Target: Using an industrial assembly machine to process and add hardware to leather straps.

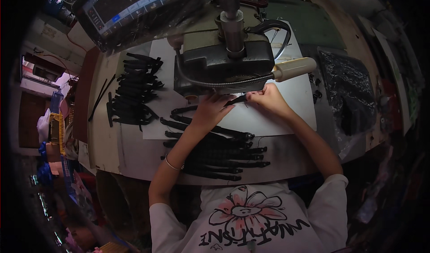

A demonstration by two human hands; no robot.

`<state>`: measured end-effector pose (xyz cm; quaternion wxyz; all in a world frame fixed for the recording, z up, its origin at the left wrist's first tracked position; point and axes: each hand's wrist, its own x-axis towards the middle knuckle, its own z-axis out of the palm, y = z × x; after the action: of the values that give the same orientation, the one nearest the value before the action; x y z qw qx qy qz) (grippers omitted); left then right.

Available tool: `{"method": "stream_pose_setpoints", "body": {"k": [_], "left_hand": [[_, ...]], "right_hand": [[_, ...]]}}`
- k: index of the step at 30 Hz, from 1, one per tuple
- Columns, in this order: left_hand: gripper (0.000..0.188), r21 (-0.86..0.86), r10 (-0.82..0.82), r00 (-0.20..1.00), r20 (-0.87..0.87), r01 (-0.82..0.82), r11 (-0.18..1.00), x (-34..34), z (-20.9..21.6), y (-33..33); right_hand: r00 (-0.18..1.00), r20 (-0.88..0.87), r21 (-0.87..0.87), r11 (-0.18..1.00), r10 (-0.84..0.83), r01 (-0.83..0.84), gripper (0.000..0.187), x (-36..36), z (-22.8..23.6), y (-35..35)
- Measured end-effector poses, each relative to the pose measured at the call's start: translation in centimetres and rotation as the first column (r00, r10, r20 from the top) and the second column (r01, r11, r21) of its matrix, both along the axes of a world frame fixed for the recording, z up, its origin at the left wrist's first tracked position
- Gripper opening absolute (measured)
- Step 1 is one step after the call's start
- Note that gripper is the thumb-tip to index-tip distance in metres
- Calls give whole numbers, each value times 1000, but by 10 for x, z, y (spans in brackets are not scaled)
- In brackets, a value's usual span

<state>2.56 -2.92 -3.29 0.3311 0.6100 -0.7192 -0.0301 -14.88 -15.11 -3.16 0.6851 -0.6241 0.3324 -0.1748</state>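
The counter is pale, worn and curved at its near edge, with a white sheet laid over its middle under a heavy sewing machine. The room around it is dim and crowded. A control screen tilts at the upper left, and shelves of coloured clutter run down the far left.

There is one machine, one screen and two piles of black straps. I cannot count the straps within either pile; they overlap too much. One pile lies to the left of the machine, stacked crosswise. The other pile lies near the person's body, partly under the left forearm, which hides its middle. A clear bag of dark pieces sits at the right, with a few small black bits just beside it.

The left hand and the right hand meet just below the front of the machine. Between them is a single black strap, lying on the white sheet. The right fingers are pinched closed on one end of it. The left fingers press down on the other end, though I cannot tell whether they grip it. A flexible lamp on a coiled neck arches over the hands. A thin bracelet circles the left wrist.
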Motion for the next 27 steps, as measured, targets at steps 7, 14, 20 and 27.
{"method": "stream_pose_setpoints", "body": {"k": [7, 14, 20, 27], "left_hand": [[29, -71, 35, 903, 428, -4, 997, 9, -6, -14], [22, -53, 27, 928, 372, -7, 999, 11, -7, -16], [24, -167, -12, 957, 291, 64, 984, 12, -14, -18], [31, -112, -130, 879, 459, 202, 973, 13, -21, -16]], "right_hand": [[980, -199, -115, 992, 25, -49, 21, 17, -14, -25], [968, -251, -125, 991, 8, -40, 20, 17, -15, -25], [967, -252, -155, 988, -35, -5, 19, 20, -10, -18], [961, -270, -165, 986, -50, 5, 10, 19, -8, -21]]}}
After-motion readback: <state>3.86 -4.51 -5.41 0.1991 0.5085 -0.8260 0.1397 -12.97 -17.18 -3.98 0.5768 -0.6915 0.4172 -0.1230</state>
